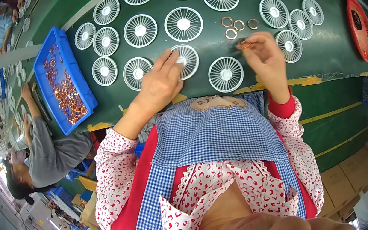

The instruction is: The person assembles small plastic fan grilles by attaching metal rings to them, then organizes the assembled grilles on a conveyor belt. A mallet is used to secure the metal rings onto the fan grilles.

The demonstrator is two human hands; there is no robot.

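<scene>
My left hand [161, 81] is closed over the left edge of a white spoked disc [190, 62] that lies on the green table, and the fingers cover part of it. To the right, my right hand [270, 57] pinches a copper-coloured ring [244, 44] between thumb and fingertips, just above the table. Several similar rings lie loose beyond that hand, one of them a copper ring [239, 25]. Between my hands, nearer to me, rests another spoked disc [226, 74]. More of these discs, such as a large disc [183, 24], are spread flat across the table.
On the left stands a blue tray [90, 102] with many copper-coloured rings inside. A red dish [353, 32] holding a dark object sits at the far right. Beyond the tray, a co-worker in a grey top [54, 153] reaches over a neighbouring table. The green table's [236, 88] near edge has worn yellow tape.
</scene>
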